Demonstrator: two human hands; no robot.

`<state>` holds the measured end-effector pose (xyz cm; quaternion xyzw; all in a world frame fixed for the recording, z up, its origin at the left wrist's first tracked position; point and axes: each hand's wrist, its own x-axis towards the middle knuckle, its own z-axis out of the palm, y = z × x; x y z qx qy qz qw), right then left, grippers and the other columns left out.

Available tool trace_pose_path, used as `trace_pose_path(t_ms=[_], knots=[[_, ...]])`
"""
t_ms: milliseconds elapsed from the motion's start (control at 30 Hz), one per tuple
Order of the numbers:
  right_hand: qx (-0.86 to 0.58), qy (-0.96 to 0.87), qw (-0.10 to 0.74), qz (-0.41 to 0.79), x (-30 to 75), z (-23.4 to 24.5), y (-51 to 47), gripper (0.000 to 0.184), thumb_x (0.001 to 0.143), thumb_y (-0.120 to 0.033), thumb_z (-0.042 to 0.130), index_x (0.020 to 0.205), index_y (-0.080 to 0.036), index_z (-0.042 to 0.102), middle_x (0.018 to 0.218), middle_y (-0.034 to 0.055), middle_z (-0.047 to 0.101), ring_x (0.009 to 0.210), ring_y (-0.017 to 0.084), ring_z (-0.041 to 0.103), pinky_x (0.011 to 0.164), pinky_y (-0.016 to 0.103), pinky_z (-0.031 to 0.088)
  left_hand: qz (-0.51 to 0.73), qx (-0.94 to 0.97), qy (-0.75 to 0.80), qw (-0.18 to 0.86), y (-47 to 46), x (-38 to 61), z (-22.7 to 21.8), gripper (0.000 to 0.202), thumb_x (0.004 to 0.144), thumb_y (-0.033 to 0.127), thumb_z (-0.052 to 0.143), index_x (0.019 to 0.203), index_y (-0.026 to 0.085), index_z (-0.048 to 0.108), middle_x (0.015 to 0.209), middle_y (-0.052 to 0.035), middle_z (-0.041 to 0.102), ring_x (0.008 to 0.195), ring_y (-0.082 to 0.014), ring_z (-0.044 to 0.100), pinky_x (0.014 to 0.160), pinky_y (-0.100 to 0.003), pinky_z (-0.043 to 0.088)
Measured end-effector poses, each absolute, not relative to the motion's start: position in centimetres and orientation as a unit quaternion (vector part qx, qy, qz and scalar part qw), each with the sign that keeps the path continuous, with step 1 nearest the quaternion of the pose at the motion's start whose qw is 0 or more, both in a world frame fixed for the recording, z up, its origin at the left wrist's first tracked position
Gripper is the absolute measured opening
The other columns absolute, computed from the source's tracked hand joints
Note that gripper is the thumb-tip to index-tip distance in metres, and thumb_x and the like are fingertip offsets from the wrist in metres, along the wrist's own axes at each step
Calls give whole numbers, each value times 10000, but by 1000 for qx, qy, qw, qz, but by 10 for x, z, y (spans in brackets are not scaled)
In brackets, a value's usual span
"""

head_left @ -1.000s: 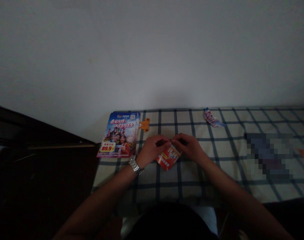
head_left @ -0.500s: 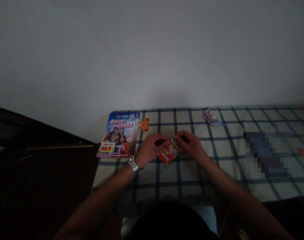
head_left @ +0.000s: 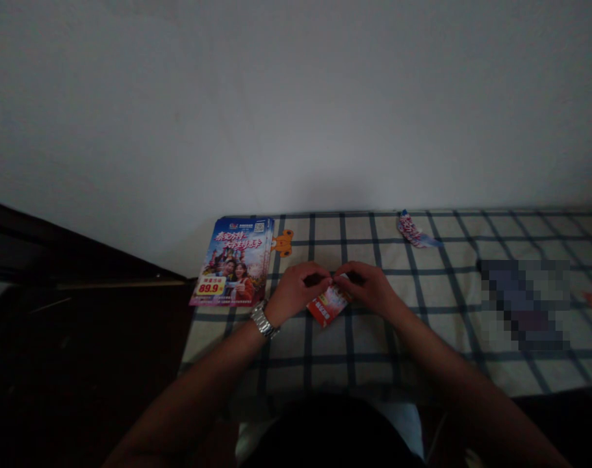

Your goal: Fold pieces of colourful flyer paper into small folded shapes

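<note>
Between my two hands is a small folded piece of red printed paper [head_left: 327, 311], low over the checked cloth. My left hand [head_left: 296, 289], with a metal watch [head_left: 264, 320] on its wrist, pinches the paper's upper edge between thumb and fingers. From the other side, my right hand [head_left: 368, 286] grips the same edge, its fingertips close to those of the left. The fingers cover the top of the paper. Left of my hands lies a stack of glossy blue and pink flyers [head_left: 232, 260].
A crumpled strip of printed paper [head_left: 415, 233] lies near the wall [head_left: 296, 117]. An orange bear figure [head_left: 282, 243] shows beside the flyers. Farther right is a dark, pixelated long object [head_left: 522, 305]. The checked cloth [head_left: 442, 286] covers the surface up to the wall.
My right hand has shifted slightly left, bringing the fingertips together at the paper's top edge. A pale strip along that edge is now covered or folded away.
</note>
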<state>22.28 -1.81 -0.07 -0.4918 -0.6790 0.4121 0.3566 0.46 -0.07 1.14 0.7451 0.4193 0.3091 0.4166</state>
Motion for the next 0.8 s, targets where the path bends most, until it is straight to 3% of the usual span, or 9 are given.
trace_pose_path(t_ms=[333, 800], knots=[[-529, -647, 394, 382, 223, -1, -17, 293, 901, -486, 684, 900, -197, 736, 699, 10, 660, 605, 150, 572, 541, 266, 425, 331, 728, 440, 409, -1, 6, 10, 176, 935, 376, 685, 953, 213, 748, 936, -14, 753, 858, -170, 697, 779, -279, 513], [-529, -617, 419, 405, 224, 2, -15, 298, 917, -499, 663, 873, -219, 756, 798, 33, 749, 727, 196, 694, 645, 294, 548, 346, 726, 446, 393, 2, 3, 8, 144, 943, 335, 678, 939, 211, 752, 857, -2, 725, 781, -150, 673, 698, -255, 491]])
